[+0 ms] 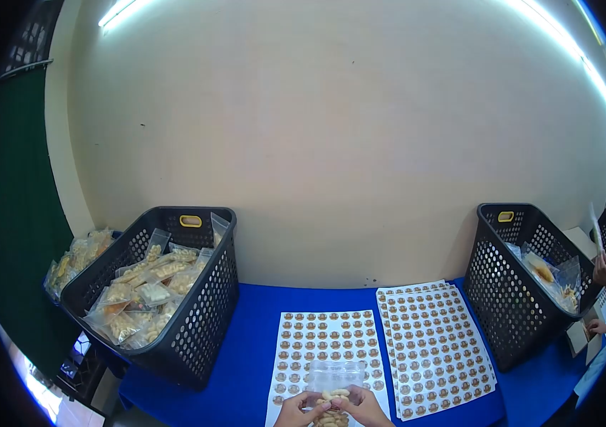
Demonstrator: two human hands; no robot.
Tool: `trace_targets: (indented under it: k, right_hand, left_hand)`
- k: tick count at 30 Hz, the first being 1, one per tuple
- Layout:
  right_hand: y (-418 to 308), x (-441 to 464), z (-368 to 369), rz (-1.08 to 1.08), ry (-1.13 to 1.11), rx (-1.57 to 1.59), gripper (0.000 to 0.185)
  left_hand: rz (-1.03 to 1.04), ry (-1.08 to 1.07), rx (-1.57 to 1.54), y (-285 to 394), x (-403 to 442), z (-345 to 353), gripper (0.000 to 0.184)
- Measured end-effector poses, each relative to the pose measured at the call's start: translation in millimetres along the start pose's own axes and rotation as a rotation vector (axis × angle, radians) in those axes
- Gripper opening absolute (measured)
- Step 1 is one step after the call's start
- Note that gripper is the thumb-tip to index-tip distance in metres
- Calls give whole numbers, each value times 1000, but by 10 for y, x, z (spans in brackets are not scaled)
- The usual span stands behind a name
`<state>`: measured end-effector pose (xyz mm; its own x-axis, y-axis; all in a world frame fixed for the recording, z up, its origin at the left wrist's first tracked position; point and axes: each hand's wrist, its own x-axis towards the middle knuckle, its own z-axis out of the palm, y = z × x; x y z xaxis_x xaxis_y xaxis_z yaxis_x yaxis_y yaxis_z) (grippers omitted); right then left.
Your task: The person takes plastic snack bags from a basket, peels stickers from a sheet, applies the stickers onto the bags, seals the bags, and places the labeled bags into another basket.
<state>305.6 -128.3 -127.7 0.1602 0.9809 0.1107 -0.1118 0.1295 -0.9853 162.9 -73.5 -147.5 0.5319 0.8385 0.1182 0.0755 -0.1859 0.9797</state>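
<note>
A clear plastic bag (337, 371) with pale, curved pieces that look like cashews is held low at the front of the table. My left hand (299, 410) grips its left side, and my right hand (364, 408) grips the right, thumbs close together on the front. The bag's upper part stands up flat and see-through; its bottom runs out of view. Beneath the bag lies a white sheet of round brown stickers (294, 345), with some spots in its upper rows bare.
More sticker sheets (437, 349) lie stacked to the right on the blue tablecloth (253, 341). A black basket full of filled bags (210, 320) stands left; another black basket (502, 313) at right holds fewer. Another person's hand (604, 270) is at far right.
</note>
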Motion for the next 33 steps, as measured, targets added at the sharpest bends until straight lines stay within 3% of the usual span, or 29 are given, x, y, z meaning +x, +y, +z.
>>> trace_targets:
  k: [3, 9, 11, 14, 18, 22, 24, 30, 33]
  right_hand:
    - [33, 3, -70, 15, -57, -217, 34]
    - [37, -14, -38, 25, -21, -122, 36]
    - [121, 2, -20, -19, -16, -82, 36]
    - [158, 0, -51, -45, -29, -41, 37]
    - [205, -28, -67, 81, -27, -105, 41]
    - [220, -14, -40, 89, -42, -19, 44]
    - [76, -37, -47, 53, -112, -195, 50]
    - [2, -43, -84, 77, -104, -154, 57]
    - [168, -30, -173, 99, -117, -99, 56]
  left_hand:
    - [-13, 45, -80, -11, 19, 8, 33]
    - [67, 101, -28, -24, 21, 21, 28]
    - [23, -41, -44, 5, 24, -9, 28]
    - [42, -84, 19, 14, 24, -18, 26]
    - [-66, -30, -64, 100, 17, -21, 26]
    - [-19, -14, -8, -27, 21, -9, 27]
    - [-44, 1, -43, -24, 14, 3, 29]
    - [58, 24, 65, 36, -28, 33, 32]
    - [-71, -75, 13, 5, -29, 45, 38]
